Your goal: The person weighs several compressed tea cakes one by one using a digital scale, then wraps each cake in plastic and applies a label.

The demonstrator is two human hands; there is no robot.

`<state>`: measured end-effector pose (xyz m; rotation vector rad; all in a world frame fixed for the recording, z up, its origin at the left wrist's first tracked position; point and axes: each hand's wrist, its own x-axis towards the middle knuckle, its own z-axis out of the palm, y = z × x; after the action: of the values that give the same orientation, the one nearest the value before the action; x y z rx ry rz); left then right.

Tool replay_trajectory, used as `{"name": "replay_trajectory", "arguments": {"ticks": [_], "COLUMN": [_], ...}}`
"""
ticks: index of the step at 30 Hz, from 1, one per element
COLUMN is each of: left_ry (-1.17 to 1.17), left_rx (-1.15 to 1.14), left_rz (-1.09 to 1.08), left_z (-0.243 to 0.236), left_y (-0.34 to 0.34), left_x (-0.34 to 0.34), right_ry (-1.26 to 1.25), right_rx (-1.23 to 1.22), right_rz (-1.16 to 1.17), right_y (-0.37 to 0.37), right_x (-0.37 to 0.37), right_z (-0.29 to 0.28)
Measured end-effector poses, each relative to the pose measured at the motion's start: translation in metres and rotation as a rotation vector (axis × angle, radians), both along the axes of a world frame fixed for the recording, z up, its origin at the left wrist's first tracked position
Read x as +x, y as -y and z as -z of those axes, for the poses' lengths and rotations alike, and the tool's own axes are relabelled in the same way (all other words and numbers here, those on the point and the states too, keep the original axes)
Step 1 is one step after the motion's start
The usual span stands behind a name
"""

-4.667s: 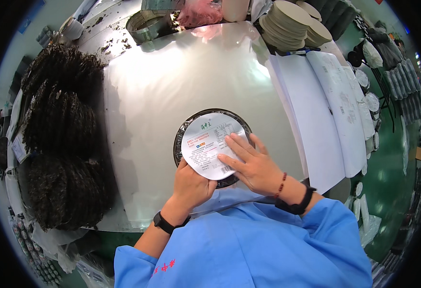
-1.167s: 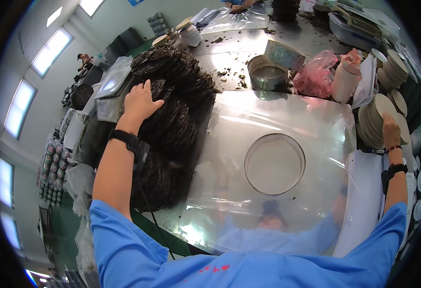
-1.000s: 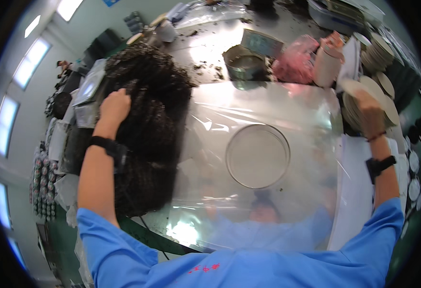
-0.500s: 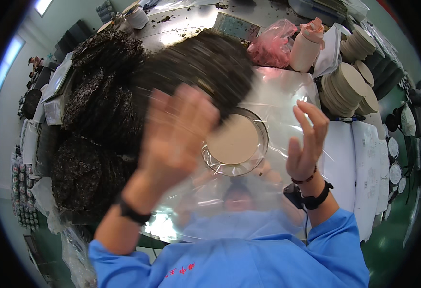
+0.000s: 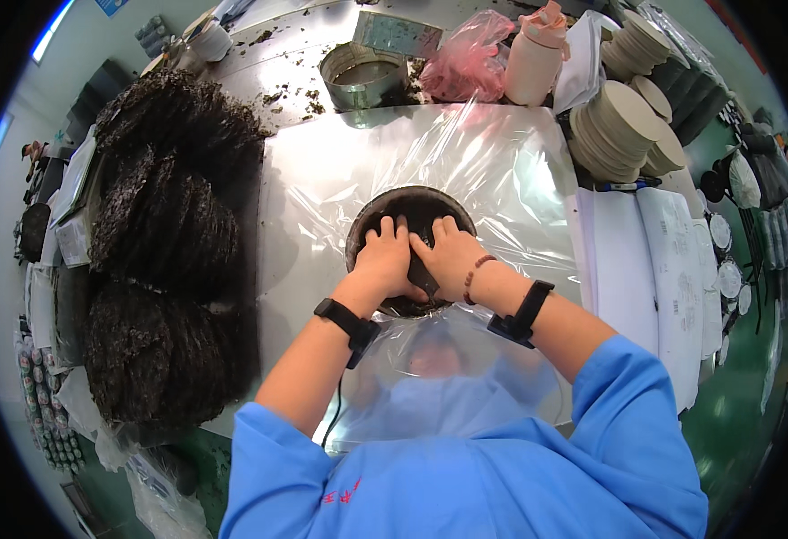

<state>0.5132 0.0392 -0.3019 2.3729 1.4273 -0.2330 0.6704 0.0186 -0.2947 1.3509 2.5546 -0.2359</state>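
Both of my hands are inside a round ring mould (image 5: 354,235) that lies on clear plastic film at the middle of the table. Dark dried seaweed (image 5: 419,205) fills the ring. My left hand (image 5: 385,260) rests palm down on its left half, fingers stretched forward. Beside it, my right hand (image 5: 451,259) presses on the right half with its fingers spread. The thumbs nearly meet between them. Below the hands, part of the seaweed and the ring's near side are partly hidden.
Tall stacks of dark seaweed (image 5: 160,216) line the left side. At the back are an empty metal ring (image 5: 363,95), a pink plastic bag (image 5: 466,58) and a pink bottle (image 5: 534,63). Round cardboard discs (image 5: 619,126) and white sheets (image 5: 623,287) stand at right.
A blurred dark seaweed mass over the table's back left is gone from there. The ring's pale disc is now covered by seaweed. Both hands have come together in the ring.
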Motion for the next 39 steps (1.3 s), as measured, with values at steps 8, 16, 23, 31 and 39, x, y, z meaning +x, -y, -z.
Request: {"name": "replay_trajectory", "arguments": {"ticks": [8, 16, 23, 31, 39], "left_ry": [0.674, 0.473, -0.188, -0.772, 1.437], "left_rx": [0.312, 0.071, 1.152, 1.314, 0.069], "left_rz": [-0.302, -0.416, -0.484, -0.274, -0.717], "left_z": [0.026, -0.028, -0.182, -0.193, -0.119], "left_y": [0.098, 0.133, -0.018, -0.008, 0.081], "left_x": [-0.039, -0.065, -0.191, -0.289, -0.055], "right_ry": [-0.388, -0.158, -0.003, -0.317, -1.566], "right_rx": [0.271, -0.143, 0.094, 0.242, -0.272], "right_rz": [-0.079, -0.034, -0.004, -0.143, 0.753], "right_y": [0.043, 0.036, 0.065, 0.072, 0.013], "right_x": [-0.007, -0.023, 0.018, 0.027, 0.048], "right_z": [-0.007, 0.008, -0.037, -0.028, -0.055]}}
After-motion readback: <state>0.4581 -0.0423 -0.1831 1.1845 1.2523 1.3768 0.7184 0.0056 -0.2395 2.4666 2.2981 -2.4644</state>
